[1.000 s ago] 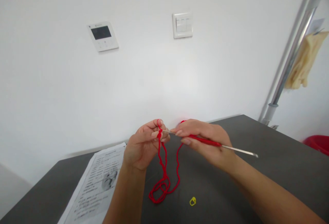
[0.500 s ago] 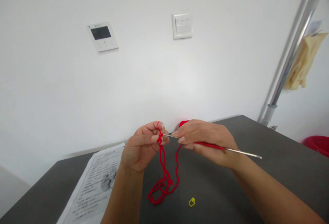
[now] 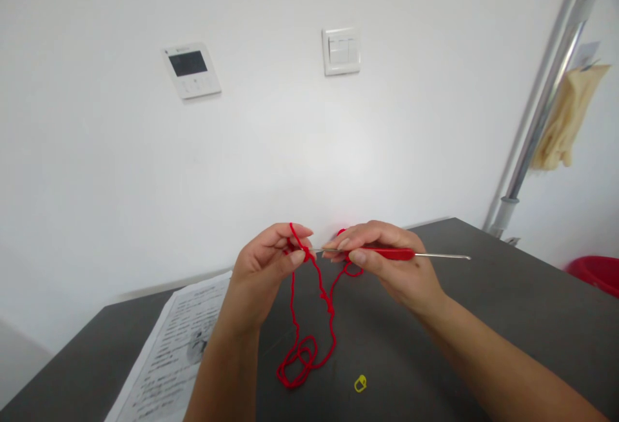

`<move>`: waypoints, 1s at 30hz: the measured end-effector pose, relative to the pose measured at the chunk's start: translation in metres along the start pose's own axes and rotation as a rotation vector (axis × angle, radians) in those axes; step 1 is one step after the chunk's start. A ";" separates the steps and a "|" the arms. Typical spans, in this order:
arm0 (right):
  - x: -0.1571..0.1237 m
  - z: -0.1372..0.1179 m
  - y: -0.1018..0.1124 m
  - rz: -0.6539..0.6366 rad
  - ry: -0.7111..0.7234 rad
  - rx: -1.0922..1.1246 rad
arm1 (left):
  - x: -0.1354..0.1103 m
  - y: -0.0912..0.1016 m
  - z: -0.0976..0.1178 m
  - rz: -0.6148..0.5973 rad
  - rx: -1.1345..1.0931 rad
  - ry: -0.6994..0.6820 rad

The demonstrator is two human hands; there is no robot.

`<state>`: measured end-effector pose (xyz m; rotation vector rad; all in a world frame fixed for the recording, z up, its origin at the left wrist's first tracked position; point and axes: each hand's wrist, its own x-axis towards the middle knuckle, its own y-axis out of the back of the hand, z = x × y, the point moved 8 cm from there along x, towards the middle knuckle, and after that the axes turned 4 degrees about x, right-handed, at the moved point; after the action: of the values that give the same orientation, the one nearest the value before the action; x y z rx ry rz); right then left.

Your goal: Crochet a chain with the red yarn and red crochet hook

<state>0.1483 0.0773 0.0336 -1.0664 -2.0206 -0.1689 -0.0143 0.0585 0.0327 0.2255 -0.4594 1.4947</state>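
My left hand (image 3: 265, 264) pinches a small knotted piece of red yarn (image 3: 306, 253) between thumb and fingers, with a strand looped over the index finger. In my right hand (image 3: 387, 254) is a double-ended crochet hook (image 3: 394, 253) with a red grip, held roughly level. Its left tip reaches the yarn at my left fingertips; the bare metal end points right. Strands hang from the stitches to a loose coil (image 3: 294, 370) on the table. A red yarn ball behind my right hand is mostly hidden. Nearer me lies a yellow stitch marker (image 3: 360, 383).
Printed sheets (image 3: 169, 351) lie on the dark table (image 3: 411, 357) at the left, partly under my left forearm. A white wall with a switch (image 3: 341, 51) and a panel (image 3: 192, 71) stands behind. A metal pole (image 3: 546, 112) and a red basin (image 3: 597, 273) are at the right.
My right hand has turned, bringing the hook from a slant to nearly level. The yarn strands below my left hand have spread apart, and the loop over the index finger has shifted left.
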 end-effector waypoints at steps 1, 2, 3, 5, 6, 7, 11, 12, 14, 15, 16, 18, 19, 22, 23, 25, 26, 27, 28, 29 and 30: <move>0.000 -0.001 0.000 -0.003 0.021 -0.014 | -0.001 -0.001 0.001 0.004 0.016 -0.017; 0.000 -0.002 -0.001 -0.007 0.048 -0.030 | -0.001 -0.001 0.001 0.010 0.032 -0.029; 0.000 -0.003 -0.002 -0.016 0.078 -0.047 | -0.002 -0.001 0.002 0.019 0.046 -0.039; 0.000 -0.006 -0.005 -0.041 0.149 -0.082 | -0.003 0.000 0.004 0.034 0.064 -0.058; -0.001 -0.008 -0.007 -0.056 0.191 -0.106 | -0.004 0.001 0.005 0.036 0.069 -0.064; -0.002 -0.010 -0.009 -0.072 0.241 -0.137 | -0.004 0.001 0.006 0.033 0.072 -0.065; -0.010 -0.022 -0.023 -0.176 0.521 -0.394 | -0.004 -0.003 0.003 0.002 0.056 -0.031; -0.014 -0.024 -0.026 -0.203 0.598 -0.479 | -0.003 -0.004 0.001 -0.004 0.044 -0.021; -0.021 -0.027 -0.032 -0.250 0.734 -0.642 | -0.003 -0.008 -0.001 -0.010 0.008 -0.007; -0.024 -0.028 -0.034 -0.269 0.789 -0.712 | -0.003 -0.009 -0.001 -0.008 -0.014 0.001; -0.027 -0.029 -0.036 -0.289 0.829 -0.773 | -0.003 -0.010 -0.002 -0.005 -0.038 0.011; -0.030 -0.030 -0.038 -0.324 0.868 -0.842 | -0.004 -0.011 -0.003 -0.008 -0.091 0.037; -0.031 -0.030 -0.039 -0.333 0.860 -0.846 | -0.004 -0.011 -0.003 -0.013 -0.118 0.051; -0.028 -0.034 -0.037 -0.307 0.759 -0.764 | -0.003 -0.010 -0.002 -0.019 -0.187 0.077; -0.026 -0.035 -0.036 -0.286 0.710 -0.718 | -0.003 -0.008 -0.001 -0.015 -0.202 0.082; -0.023 -0.036 -0.034 -0.226 0.596 -0.621 | -0.003 -0.008 0.000 -0.014 -0.228 0.088; -0.021 -0.035 -0.033 -0.186 0.534 -0.573 | -0.003 -0.009 0.000 -0.022 -0.242 0.095; -0.020 -0.034 -0.030 -0.133 0.467 -0.517 | -0.003 -0.010 0.000 -0.034 -0.256 0.102; -0.019 -0.032 -0.027 -0.077 0.404 -0.457 | -0.004 -0.012 0.000 -0.046 -0.269 0.109; -0.018 -0.031 -0.024 -0.021 0.350 -0.402 | -0.004 -0.013 0.000 -0.058 -0.283 0.116; -0.017 -0.030 -0.021 0.023 0.310 -0.361 | -0.004 -0.015 -0.001 -0.066 -0.296 0.125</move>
<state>0.1564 0.0397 0.0453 -1.1983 -1.7327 -0.6660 0.0003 0.0540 0.0323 -0.0848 -0.5599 1.3483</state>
